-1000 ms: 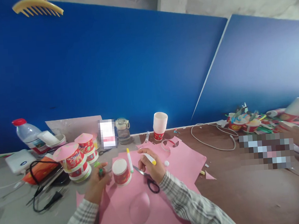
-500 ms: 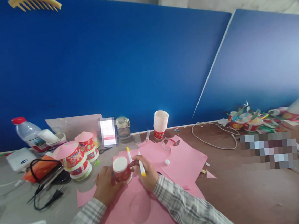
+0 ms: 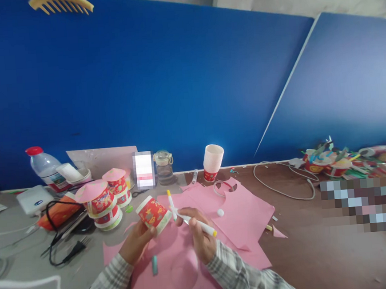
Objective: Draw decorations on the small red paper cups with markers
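My left hand (image 3: 138, 243) is closed around a red paper cup (image 3: 152, 214), lifted off the table and tilted so its white base points up and left. My right hand (image 3: 197, 235) grips a white marker with a yellow end (image 3: 199, 225), its tip close to the cup's rim. A second yellow-capped marker (image 3: 171, 203) lies on the pink paper sheets (image 3: 238, 214) just behind the hands. A small green cap (image 3: 155, 264) rests on the pink paper in front of my left wrist. A small white cap (image 3: 220, 212) sits to the right.
Red cups topped with pink paper cones (image 3: 99, 203) stand at the left, beside a black cable (image 3: 58, 235), a water bottle (image 3: 44, 167) and a white box (image 3: 35, 199). A stack of paper cups (image 3: 213, 161), a small jar (image 3: 164, 166) and a white cable (image 3: 279, 180) lie behind. Craft scraps (image 3: 331, 162) pile at the right.
My left hand has lifted the red cup off the pink paper and tipped it on its side. My right hand turned the marker toward it. A green cap now lies on the paper.
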The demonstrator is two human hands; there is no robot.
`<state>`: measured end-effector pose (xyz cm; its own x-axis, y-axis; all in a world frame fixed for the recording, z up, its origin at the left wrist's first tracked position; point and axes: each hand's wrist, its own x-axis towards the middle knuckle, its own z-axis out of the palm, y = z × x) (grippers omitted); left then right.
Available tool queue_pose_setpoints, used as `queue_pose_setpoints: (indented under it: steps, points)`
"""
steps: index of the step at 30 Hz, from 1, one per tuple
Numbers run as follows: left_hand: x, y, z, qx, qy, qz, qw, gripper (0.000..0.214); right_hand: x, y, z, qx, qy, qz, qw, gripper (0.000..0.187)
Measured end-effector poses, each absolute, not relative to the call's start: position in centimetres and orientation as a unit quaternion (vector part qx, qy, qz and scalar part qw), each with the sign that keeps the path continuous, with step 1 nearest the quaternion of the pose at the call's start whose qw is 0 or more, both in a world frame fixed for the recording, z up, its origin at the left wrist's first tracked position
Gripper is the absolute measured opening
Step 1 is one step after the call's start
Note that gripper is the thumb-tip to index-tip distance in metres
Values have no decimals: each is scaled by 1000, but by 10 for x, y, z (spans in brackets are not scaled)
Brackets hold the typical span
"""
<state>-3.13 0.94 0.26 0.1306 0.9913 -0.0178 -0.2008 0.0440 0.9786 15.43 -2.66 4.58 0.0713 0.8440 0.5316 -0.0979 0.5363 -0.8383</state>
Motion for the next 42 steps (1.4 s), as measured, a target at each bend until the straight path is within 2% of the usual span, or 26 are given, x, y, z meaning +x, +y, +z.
queue_pose_setpoints:
  steps: [7, 21, 42]
  points:
    - [-30, 9, 3, 468, 393, 517, 600, 41, 152, -27, 38, -337, -603, 379, 616, 28]
    - [-34, 13, -6, 502, 382, 500, 593, 44, 149, -24, 32, -381, -611, 374, 584, 20]
    - [-34, 12, -6, 516, 389, 508, 570, 42, 149, -22, 28, -384, -596, 390, 587, 18]
